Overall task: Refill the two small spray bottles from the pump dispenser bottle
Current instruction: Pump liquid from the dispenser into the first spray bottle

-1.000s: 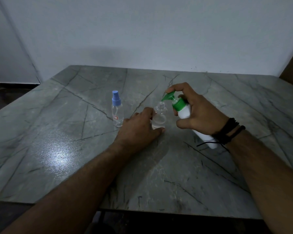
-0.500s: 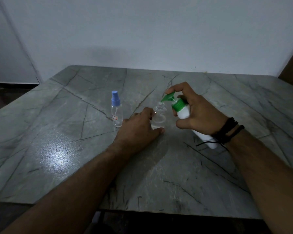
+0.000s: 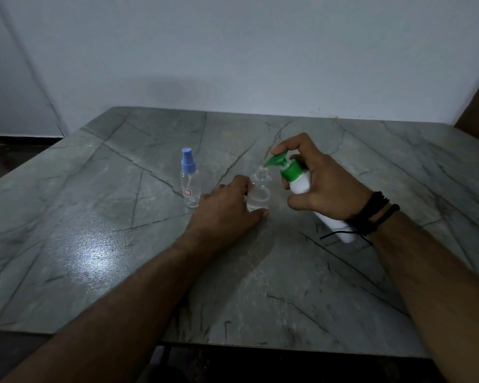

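At frame centre, the uncapped clear small spray bottle (image 3: 258,192) is pinched upright on the grey marble counter (image 3: 94,244) by the left hand (image 3: 227,210). The tilted white pump dispenser bottle with green pump head (image 3: 299,179) is clasped in the right hand's (image 3: 327,186) grip, forefinger on the pump. Should the spout drift off the narrow neck, liquid would likely be spilled.

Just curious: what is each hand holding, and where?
Right hand grips the pump bottle near its neck; left hand steadies the uncapped bottle low on its side.

The only marking is a small white label with a red border, low on the capped spray bottle (image 3: 190,186); it carries a dark character, perhaps a "C", too small to read surely.
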Motion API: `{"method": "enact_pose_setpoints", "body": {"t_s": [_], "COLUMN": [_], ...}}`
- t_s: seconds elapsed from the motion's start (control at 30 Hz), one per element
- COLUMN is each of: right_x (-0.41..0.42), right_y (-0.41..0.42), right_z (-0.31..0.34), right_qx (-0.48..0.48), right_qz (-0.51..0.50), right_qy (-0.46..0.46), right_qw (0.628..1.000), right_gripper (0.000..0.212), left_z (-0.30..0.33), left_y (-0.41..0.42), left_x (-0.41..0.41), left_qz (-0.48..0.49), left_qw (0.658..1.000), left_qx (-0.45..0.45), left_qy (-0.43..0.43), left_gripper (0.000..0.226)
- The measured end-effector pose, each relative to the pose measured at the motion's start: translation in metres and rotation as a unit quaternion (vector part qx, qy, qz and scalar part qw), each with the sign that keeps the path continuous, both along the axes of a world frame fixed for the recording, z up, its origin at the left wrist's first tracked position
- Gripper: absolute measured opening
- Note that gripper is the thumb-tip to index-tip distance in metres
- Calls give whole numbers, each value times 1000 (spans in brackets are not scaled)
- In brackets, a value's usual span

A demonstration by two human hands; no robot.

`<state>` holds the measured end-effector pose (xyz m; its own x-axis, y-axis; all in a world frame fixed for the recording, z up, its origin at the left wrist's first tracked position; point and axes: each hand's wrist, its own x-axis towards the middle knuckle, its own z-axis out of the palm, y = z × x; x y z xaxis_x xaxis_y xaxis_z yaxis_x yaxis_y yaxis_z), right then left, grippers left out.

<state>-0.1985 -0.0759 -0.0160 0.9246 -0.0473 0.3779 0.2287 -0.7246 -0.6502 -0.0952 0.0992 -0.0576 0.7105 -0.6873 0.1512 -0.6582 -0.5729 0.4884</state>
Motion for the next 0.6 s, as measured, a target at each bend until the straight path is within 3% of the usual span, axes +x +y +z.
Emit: {"method": "enact_pose_setpoints", "body": {"t_s": [0.6], "right_x": [-1], "right_y": [0], "right_z": [0], "right_qx": [6], "right_qz": [2], "right_qy": [3], "right_qw": [1000], "right_gripper": [77], "left_z": [0], "left_y": [-1], "left_x": [0], "left_qz": [5], "left_qw": [1000], "left_qx": [2], "left_qy": [-12], "left_gripper": [62]}}
